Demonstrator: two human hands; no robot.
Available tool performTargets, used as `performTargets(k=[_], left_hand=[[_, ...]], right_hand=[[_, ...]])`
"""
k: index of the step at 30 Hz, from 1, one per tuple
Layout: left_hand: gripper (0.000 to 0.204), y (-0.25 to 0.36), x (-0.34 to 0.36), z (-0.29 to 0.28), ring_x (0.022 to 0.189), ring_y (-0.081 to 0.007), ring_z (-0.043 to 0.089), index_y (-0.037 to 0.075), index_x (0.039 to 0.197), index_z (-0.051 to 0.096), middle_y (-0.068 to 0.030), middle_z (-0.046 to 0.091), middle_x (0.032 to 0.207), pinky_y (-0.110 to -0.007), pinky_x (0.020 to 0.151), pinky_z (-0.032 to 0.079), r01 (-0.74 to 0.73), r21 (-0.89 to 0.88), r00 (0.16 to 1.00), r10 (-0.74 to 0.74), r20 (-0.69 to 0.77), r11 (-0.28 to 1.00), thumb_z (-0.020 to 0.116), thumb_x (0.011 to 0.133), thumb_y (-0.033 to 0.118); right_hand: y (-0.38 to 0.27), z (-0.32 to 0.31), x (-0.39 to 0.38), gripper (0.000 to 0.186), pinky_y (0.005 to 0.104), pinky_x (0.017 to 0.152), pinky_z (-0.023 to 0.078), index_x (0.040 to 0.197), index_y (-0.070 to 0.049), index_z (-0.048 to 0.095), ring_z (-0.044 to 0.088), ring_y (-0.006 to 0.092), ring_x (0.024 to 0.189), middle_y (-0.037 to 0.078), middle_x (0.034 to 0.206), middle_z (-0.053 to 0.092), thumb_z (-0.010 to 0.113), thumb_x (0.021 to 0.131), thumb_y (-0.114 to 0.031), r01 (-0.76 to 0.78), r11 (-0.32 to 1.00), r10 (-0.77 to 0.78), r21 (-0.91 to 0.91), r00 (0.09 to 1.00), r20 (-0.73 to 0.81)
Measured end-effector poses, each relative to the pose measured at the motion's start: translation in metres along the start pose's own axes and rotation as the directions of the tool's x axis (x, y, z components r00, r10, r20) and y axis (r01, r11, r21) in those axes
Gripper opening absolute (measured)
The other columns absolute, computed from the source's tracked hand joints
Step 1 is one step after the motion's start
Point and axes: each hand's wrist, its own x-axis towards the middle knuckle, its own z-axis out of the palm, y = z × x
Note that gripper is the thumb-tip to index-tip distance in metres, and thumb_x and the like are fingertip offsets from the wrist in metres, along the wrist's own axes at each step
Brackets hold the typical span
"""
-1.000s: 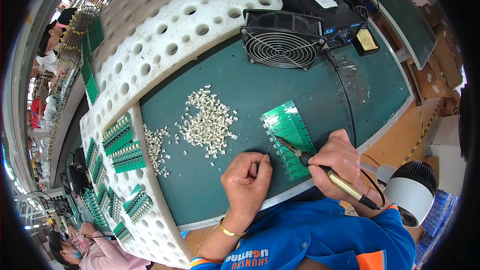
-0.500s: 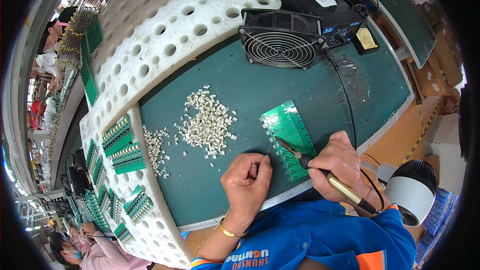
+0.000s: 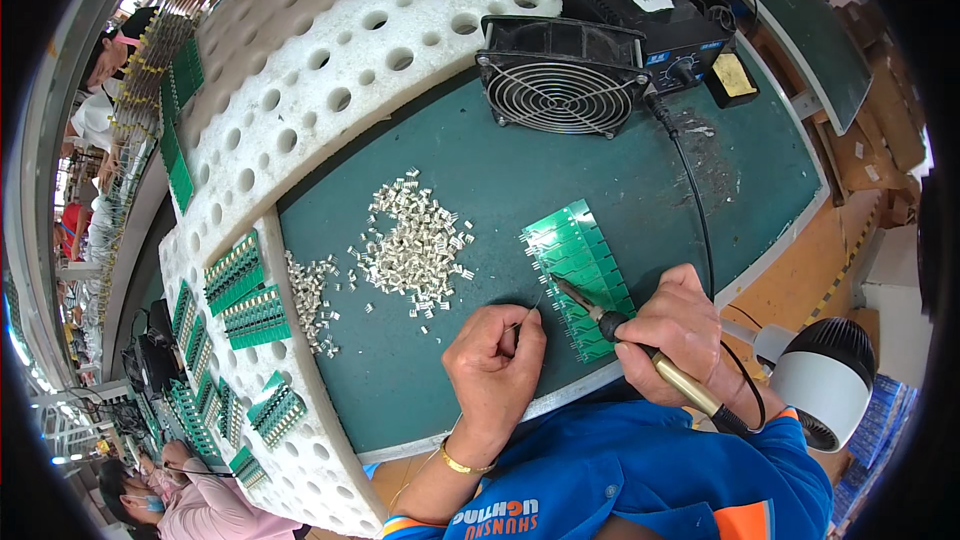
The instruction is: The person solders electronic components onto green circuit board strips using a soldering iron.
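While the right hand grips a soldering iron, tip at the green circuit board lying on the bench, the left hand, fingers curled, pinches thin wire beside that board's left edge, with loose white connectors farther left of the board and a black fan beyond it.

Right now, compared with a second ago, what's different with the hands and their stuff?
The right hand and the soldering iron handle have shifted very slightly toward the bottom of the picture. Nothing was picked up or let go. The left hand, green board and pile of white parts look the same.
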Motion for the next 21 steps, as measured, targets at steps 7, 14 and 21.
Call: performTargets(k=[7, 14, 21], left_hand=[[0.007, 0.0040, -0.0009, -0.0029, 0.053, -0.0025, 0.033, -0.001, 0.080, 0.068, 0.0049, 0.042, 0.060, -0.023, 0.048, 0.026, -0.010, 0.012, 1.000, 0.010, -0.001, 1.000, 0.074, 0.082, -0.003], [0.007, 0.0029, -0.0002, -0.0015, 0.054, -0.0026, 0.033, -0.001, 0.081, 0.068, 0.0047, 0.043, 0.060, -0.023, 0.048, 0.026, -0.009, 0.005, 1.000, 0.009, 0.014, 1.000, 0.074, 0.082, -0.003], [0.007, 0.0025, -0.0003, -0.0016, 0.054, -0.0029, 0.033, -0.001, 0.081, 0.068, 0.0044, 0.043, 0.060, -0.023, 0.048, 0.026, -0.015, 0.013, 1.000, 0.014, 0.022, 1.000, 0.074, 0.082, -0.003]], right_hand=[[-0.0025, -0.0010, -0.0010, 0.024, 0.0365, 0.064, 0.039, 0.086, -0.007, 0.064, 0.052, 0.0208, 0.052, 0.003, 0.062, 0.057, 0.078, 0.066, -0.004, 0.012, 1.000, -0.012, -0.010, 1.000, 0.022], [-0.0030, -0.0017, -0.0018, 0.024, 0.0358, 0.063, 0.039, 0.086, -0.007, 0.064, 0.052, 0.0202, 0.051, 0.003, 0.061, 0.056, 0.077, 0.066, -0.004, 0.005, 1.000, -0.005, -0.024, 1.000, 0.021], [-0.0038, -0.0019, -0.0023, 0.024, 0.0357, 0.062, 0.039, 0.086, -0.007, 0.064, 0.052, 0.0199, 0.051, 0.003, 0.061, 0.057, 0.078, 0.067, -0.006, 0.014, 0.999, -0.013, -0.035, 1.000, 0.019]])
